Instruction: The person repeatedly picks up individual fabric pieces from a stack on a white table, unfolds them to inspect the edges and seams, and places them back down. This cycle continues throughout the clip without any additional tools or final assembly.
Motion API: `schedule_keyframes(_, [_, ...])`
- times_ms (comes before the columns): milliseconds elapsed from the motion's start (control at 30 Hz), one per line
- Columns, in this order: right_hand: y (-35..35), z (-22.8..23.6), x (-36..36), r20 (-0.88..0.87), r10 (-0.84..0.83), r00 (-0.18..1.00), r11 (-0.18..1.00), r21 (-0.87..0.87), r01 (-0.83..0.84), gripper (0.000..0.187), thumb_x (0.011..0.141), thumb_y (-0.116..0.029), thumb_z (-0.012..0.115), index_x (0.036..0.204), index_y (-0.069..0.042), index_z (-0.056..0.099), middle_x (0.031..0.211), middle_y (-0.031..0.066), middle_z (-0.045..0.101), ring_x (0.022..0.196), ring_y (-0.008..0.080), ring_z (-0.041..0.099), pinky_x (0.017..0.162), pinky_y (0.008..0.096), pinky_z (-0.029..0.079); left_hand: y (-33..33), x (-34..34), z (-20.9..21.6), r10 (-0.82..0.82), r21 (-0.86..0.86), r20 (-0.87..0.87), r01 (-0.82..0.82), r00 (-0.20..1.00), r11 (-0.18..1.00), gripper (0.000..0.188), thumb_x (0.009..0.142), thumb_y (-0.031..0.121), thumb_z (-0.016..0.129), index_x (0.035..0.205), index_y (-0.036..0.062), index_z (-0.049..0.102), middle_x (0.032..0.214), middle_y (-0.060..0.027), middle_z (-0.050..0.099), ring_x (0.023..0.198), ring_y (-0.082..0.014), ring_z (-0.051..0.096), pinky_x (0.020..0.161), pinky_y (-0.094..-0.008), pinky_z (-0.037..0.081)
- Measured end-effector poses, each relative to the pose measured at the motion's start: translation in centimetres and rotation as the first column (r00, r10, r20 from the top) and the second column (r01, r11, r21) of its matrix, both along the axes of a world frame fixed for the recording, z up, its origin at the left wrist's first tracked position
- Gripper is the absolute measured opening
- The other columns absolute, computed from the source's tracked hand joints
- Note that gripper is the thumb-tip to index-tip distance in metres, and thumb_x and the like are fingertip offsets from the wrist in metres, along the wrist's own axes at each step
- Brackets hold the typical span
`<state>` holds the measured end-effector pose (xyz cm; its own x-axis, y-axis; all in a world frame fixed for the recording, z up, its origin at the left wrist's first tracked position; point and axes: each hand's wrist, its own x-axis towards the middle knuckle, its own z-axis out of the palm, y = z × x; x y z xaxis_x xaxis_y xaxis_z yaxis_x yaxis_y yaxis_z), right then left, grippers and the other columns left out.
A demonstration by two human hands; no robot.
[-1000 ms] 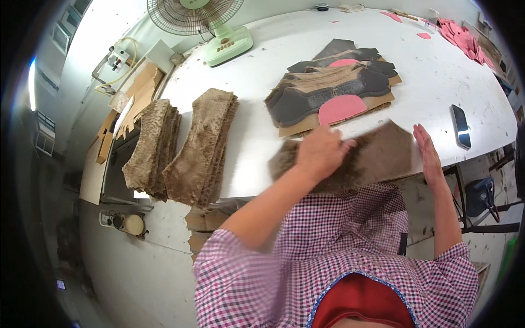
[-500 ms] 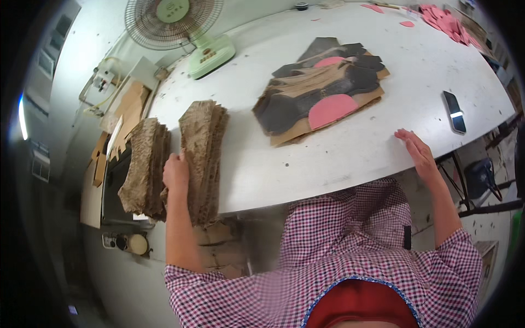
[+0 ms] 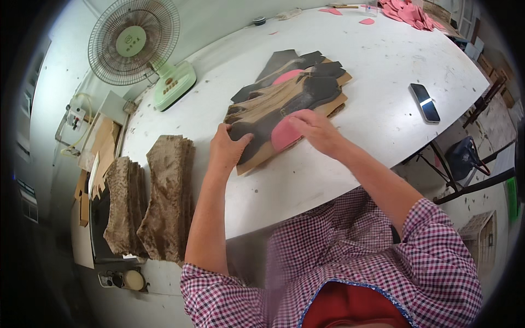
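A stack of cut pieces, dark grey and tan with pink patches (image 3: 285, 135), lies on the white table (image 3: 339, 164) in front of me. My left hand (image 3: 228, 146) is at the stack's left end, its thumb on the grey face and its fingers round the edge of the top piece (image 3: 262, 128). Closed at the pink patch of that same piece is my right hand (image 3: 314, 128); its fingertips are partly hidden. Left of my left forearm are two piles of brown, furry-looking cut pieces (image 3: 167, 191) (image 3: 123, 205), with nothing of mine touching them.
A green table fan (image 3: 174, 85) stands at the back left. To the right lies a phone (image 3: 425, 103). Pink scraps (image 3: 407, 13) are heaped at the far right, and a small dark round item (image 3: 258, 21) sits at the back edge. A dark bag (image 3: 465, 158) is below the table's right side.
My left hand has left the brown piles and come to the grey-and-tan stack. My right hand has moved left from the table edge onto the pink patch. The view has shifted.
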<state>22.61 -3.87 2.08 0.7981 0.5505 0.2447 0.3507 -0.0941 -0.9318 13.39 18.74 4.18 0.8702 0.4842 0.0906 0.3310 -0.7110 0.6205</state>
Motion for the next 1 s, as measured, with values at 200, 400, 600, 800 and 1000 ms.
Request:
schedule_keyframes(200, [1.6,-1.8,3.3,-0.334,-0.119,0.935,0.991,-0.099,0.091,0.043,0.090,-0.039,0.060,0.085,0.003,0.064,0.082,0.0108,0.062,0.078,0.0180,0.056,0.072,0.0321,0.045,-4.4,-0.2,-0.9,-0.410,0.212,0.440,0.351,0.799,0.912,0.022,0.074,-0.001,0.071,0.094,0.0019,0.062,0.091,-0.0150,0.061,0.085,-0.0298,0.061,0.077,-0.0360,0.050])
schedule_keyframes(400, [0.8,-0.4,2.3,-0.149,-0.049,0.988,0.953,-0.302,0.002,0.032,0.085,-0.026,0.061,0.069,0.001,0.056,0.065,0.0003,0.048,0.064,0.0107,0.044,0.056,0.0304,0.037,-8.3,-1.5,-1.6,-0.644,0.282,0.247,0.582,0.724,0.763,0.019,0.076,-0.002,0.061,0.093,0.0050,0.063,0.101,-0.0143,0.061,0.099,-0.0345,0.057,0.086,-0.0398,0.047])
schedule_keyframes(600, [-0.5,-2.9,3.0,-0.131,-0.066,0.989,0.997,0.028,0.070,0.026,0.084,-0.021,0.060,0.085,0.005,0.063,0.082,0.0096,0.063,0.072,0.0149,0.055,0.065,0.0323,0.045,-4.7,2.4,-4.9,-0.525,0.287,0.362,0.444,0.770,0.849,0.016,0.086,0.008,0.064,0.102,0.0038,0.064,0.106,-0.0144,0.064,0.101,-0.0339,0.058,0.089,-0.0398,0.047])
schedule_keyframes(800, [-12.7,3.2,-2.6,-0.554,-0.031,0.832,0.962,0.210,0.176,0.030,0.089,-0.018,0.056,0.108,0.004,0.063,0.094,0.0075,0.065,0.082,0.0124,0.061,0.073,0.0244,0.049,-5.1,0.5,-6.7,-0.487,0.391,0.423,0.330,0.764,0.859,0.034,0.079,-0.002,0.067,0.112,0.0039,0.059,0.117,-0.0158,0.059,0.114,-0.0358,0.053,0.101,-0.0421,0.042])
schedule_keyframes(1000, [-14.8,4.7,-7.0,-0.550,0.164,0.819,0.911,0.403,0.088,0.032,0.088,-0.015,0.052,0.107,0.009,0.062,0.096,0.0123,0.066,0.085,0.0160,0.062,0.076,0.0276,0.050,-13.5,-3.4,-4.3,-0.254,-0.444,0.611,0.590,0.750,0.674,0.055,0.095,0.031,0.054,0.140,0.0035,0.041,0.140,-0.0173,0.046,0.129,-0.0318,0.045,0.110,-0.0442,0.035])
